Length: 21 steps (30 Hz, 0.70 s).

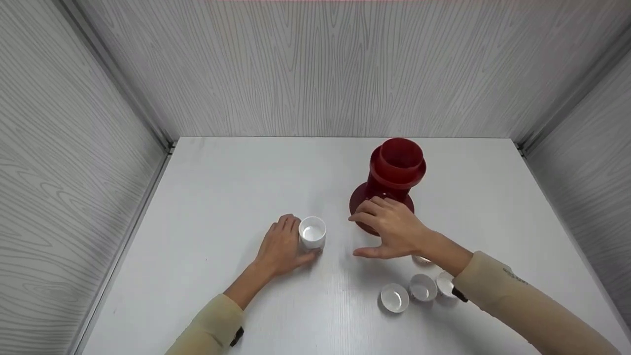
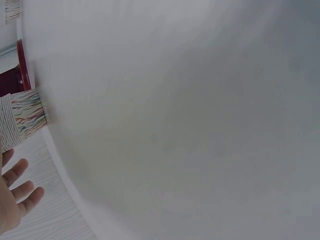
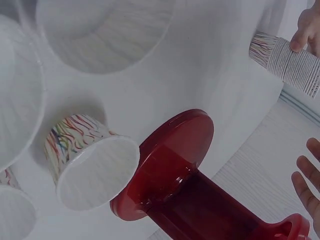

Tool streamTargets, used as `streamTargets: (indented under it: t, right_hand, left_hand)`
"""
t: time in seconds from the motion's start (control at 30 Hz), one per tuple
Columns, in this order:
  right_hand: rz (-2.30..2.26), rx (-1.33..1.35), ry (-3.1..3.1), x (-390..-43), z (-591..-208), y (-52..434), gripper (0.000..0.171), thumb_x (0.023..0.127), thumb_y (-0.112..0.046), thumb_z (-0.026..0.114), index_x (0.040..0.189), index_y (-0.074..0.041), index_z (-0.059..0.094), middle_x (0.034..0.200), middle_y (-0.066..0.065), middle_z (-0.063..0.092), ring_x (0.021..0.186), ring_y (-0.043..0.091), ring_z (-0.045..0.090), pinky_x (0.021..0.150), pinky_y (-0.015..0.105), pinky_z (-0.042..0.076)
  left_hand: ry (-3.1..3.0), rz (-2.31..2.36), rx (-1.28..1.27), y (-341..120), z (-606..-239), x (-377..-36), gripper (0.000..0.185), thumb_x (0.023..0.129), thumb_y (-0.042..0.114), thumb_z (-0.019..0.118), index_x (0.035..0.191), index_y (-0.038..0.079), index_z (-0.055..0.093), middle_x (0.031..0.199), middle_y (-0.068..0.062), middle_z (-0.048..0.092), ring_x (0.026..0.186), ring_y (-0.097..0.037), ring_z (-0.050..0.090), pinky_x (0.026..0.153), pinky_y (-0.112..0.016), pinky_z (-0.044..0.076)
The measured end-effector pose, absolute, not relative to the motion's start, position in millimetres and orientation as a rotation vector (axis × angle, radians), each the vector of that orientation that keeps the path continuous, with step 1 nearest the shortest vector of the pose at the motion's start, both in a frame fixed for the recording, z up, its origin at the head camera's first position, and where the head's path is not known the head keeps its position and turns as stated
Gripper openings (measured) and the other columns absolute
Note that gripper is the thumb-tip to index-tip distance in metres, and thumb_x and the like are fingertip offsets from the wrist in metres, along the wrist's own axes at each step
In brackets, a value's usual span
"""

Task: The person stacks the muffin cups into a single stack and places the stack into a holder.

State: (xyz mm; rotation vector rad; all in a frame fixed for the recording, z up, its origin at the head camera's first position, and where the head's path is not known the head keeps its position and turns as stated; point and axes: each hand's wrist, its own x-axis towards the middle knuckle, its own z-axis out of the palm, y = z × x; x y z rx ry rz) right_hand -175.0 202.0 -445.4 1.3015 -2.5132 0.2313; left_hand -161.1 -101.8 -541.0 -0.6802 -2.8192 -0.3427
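Nearest my head view, the beige sleeves lead up to both hands. The left hand clasps a stack of white paper cups with coloured streaks, fingers curled round its far side and thumb at its near base; the stack stands upright on the white table, left of centre. The right hand holds nothing: its fingers are spread and relaxed, hovering just in front of the base of the dark red plastic spool-shaped stand, which stands upright, right of centre. I cannot tell whether the fingertips touch that base. Beyond the grip, loose paper cups lie on their sides near the right forearm, one partly hidden beneath the wrist; the right wrist view shows one cup lying close by the red stand's foot. I judge the work early: several cups lie separate and the stack is not yet lifted.
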Motion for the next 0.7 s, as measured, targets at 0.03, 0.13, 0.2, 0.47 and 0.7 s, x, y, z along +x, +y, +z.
streamTargets:
  t: [0.03,0.13,0.2,0.47,0.7]
  right_hand:
    - [0.233,1.301,-2.517,-174,-446,204,0.062,0.081,-0.065,0.079,0.123,-0.02,0.073,0.117,0.0,0.07,0.105,0.021,0.065,0.089,0.037,0.059]
    - [0.238,1.305,-2.522,-169,-447,210,0.061,0.08,-0.063,0.08,0.122,-0.02,0.073,0.117,-0.001,0.07,0.107,0.021,0.065,0.091,0.039,0.059]
    - [0.235,1.312,-2.516,-167,-447,214,0.061,0.079,-0.063,0.081,0.122,-0.02,0.073,0.117,-0.001,0.07,0.107,0.021,0.065,0.092,0.039,0.059]
    - [0.249,1.329,-2.426,-157,-449,231,0.064,0.071,-0.059,0.088,0.118,-0.019,0.074,0.112,-0.001,0.069,0.101,0.02,0.064,0.082,0.037,0.057]
    - [0.23,1.346,-2.421,-144,-453,247,0.065,0.074,-0.061,0.085,0.121,-0.018,0.073,0.112,-0.001,0.069,0.102,0.018,0.064,0.081,0.036,0.057]
  left_hand:
    - [-2.816,-0.344,-0.68,-102,-541,-161,0.081,0.086,0.064,0.075,0.13,-0.001,0.058,0.125,-0.016,0.065,0.126,-0.032,0.061,0.1,-0.047,0.057]
    - [-2.809,-0.36,-0.676,-102,-541,-161,0.081,0.085,0.064,0.075,0.129,-0.001,0.059,0.124,-0.015,0.066,0.125,-0.032,0.061,0.1,-0.047,0.057]
    - [-2.805,-0.365,-0.677,-102,-540,-161,0.081,0.085,0.065,0.075,0.129,-0.001,0.059,0.124,-0.015,0.066,0.125,-0.032,0.061,0.1,-0.047,0.057]
    - [-2.787,-0.347,-0.685,-101,-540,-161,0.081,0.085,0.065,0.075,0.129,-0.001,0.059,0.123,-0.015,0.066,0.124,-0.032,0.061,0.098,-0.046,0.057]
    - [-2.799,-0.313,-0.678,-101,-540,-161,0.08,0.086,0.065,0.075,0.129,0.0,0.059,0.123,-0.013,0.066,0.124,-0.03,0.061,0.099,-0.044,0.057]
